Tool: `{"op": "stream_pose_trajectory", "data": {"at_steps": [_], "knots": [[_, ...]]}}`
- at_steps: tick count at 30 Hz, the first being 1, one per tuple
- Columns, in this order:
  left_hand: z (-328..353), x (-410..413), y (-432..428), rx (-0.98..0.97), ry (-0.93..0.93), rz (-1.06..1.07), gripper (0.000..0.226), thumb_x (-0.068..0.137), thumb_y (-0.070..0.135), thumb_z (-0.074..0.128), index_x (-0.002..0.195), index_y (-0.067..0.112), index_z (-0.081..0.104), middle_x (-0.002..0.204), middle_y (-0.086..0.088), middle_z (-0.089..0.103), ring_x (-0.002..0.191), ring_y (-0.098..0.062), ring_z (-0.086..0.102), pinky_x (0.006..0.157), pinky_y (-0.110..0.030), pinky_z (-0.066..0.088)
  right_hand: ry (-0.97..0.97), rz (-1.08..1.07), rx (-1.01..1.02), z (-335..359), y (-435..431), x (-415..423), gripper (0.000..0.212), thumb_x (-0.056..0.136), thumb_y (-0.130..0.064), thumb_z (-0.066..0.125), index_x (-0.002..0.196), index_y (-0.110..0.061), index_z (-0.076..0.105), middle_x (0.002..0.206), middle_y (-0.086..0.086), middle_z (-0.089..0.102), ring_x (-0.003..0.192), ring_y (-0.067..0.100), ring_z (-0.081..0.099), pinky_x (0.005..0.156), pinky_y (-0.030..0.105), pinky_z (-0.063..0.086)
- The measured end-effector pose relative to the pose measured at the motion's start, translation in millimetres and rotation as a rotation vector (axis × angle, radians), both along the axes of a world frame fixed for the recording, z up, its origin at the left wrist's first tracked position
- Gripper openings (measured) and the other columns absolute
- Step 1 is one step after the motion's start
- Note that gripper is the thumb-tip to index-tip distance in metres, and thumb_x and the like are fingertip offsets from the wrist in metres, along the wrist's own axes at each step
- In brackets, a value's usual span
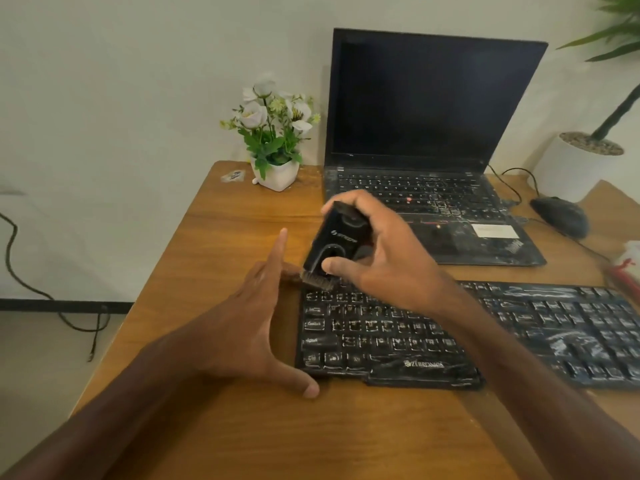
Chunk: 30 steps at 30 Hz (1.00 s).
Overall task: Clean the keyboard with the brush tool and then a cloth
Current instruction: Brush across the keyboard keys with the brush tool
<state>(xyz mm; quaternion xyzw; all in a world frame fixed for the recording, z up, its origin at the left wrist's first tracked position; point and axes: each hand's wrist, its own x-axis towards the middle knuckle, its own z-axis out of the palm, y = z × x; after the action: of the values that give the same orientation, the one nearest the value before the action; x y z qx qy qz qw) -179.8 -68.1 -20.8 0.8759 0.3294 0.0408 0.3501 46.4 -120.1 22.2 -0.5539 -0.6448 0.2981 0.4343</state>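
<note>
**A:** Right hand [377,258] has the brush tool [337,242], thumb on the near face, fingers wrapped over the far end. It's a black block, tilted, bristles down.

**B:** And the bristles are where?

**A:** Right on the far left corner of the keyboard [450,337], touching the top row of keys. The keyboard lies flat on the wooden desk [214,244], close to the person, its keys streaked with pale dust.

**B:** What about the left hand [252,317]?

**A:** Spread wide, fingers straight, holding nothing. It stands on its edge against the keyboard's left side, thumb stretched along the front corner, fingertips up near the bristles.

**B:** Any cloth in sight?

**A:** There's something white and red [627,261] at the right edge of the desk, too blurred to name.

**B:** What's behind the keyboard?

**A:** An open laptop [426,133], screen dark, its own keys and palm rest dusty as well. A black mouse [561,216] sits just to its right, cable trailing. To the left of the laptop, a small white pot of white flowers [275,133], with a small sticker [233,175] on the desk beside it.

**B:** And at far right?

**A:** A bigger white planter [571,168] with green fronds, against the wall.
</note>
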Motion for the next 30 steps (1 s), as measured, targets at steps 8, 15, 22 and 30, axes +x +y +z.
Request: {"op": "stream_pose_trajectory", "data": {"at_steps": [8,15,22,30], "knots": [[-8.0,1.4,-3.1,-0.031,-0.173,0.059,0.179,0.044,0.061,0.101,0.137,0.053,-0.051,0.171,0.014,0.015,0.156,-0.002,0.018,0.128,-0.044,0.024,-0.244,0.164,-0.001,7.3,21.4,-10.1,0.051,0.08,-0.005,0.08,0.119,-0.021,0.052,0.109,-0.004,0.063,0.102,0.018,0.068,0.071,0.039,0.063],[-10.1,0.7,-0.5,-0.014,-0.162,0.03,0.179,0.041,0.062,0.101,0.144,0.05,-0.045,0.156,0.025,0.032,0.147,-0.002,0.03,0.125,-0.045,0.029,-0.232,0.135,-0.069,5.5,7.5,18.2,0.052,0.08,-0.003,0.082,0.118,-0.02,0.052,0.112,-0.001,0.062,0.103,0.015,0.068,0.074,0.037,0.064],[-10.2,0.9,-0.3,0.003,-0.161,0.036,0.177,0.04,0.065,0.1,0.148,0.051,-0.04,0.155,0.026,0.035,0.144,-0.003,0.032,0.124,-0.051,0.029,-0.628,0.13,-0.196,39.1,-6.8,29.4,0.055,0.083,-0.009,0.081,0.12,-0.03,0.046,0.104,-0.015,0.063,0.092,0.004,0.066,0.068,0.024,0.058],[-7.2,-0.1,-1.9,-0.026,-0.165,0.048,0.18,0.036,0.063,0.102,0.143,0.057,-0.042,0.165,0.004,0.031,0.15,-0.013,0.032,0.123,-0.055,0.032,-0.342,0.108,-0.029,19.7,9.7,-13.3,0.053,0.078,-0.006,0.082,0.119,-0.018,0.049,0.11,-0.003,0.062,0.1,0.015,0.067,0.073,0.036,0.063]]}}
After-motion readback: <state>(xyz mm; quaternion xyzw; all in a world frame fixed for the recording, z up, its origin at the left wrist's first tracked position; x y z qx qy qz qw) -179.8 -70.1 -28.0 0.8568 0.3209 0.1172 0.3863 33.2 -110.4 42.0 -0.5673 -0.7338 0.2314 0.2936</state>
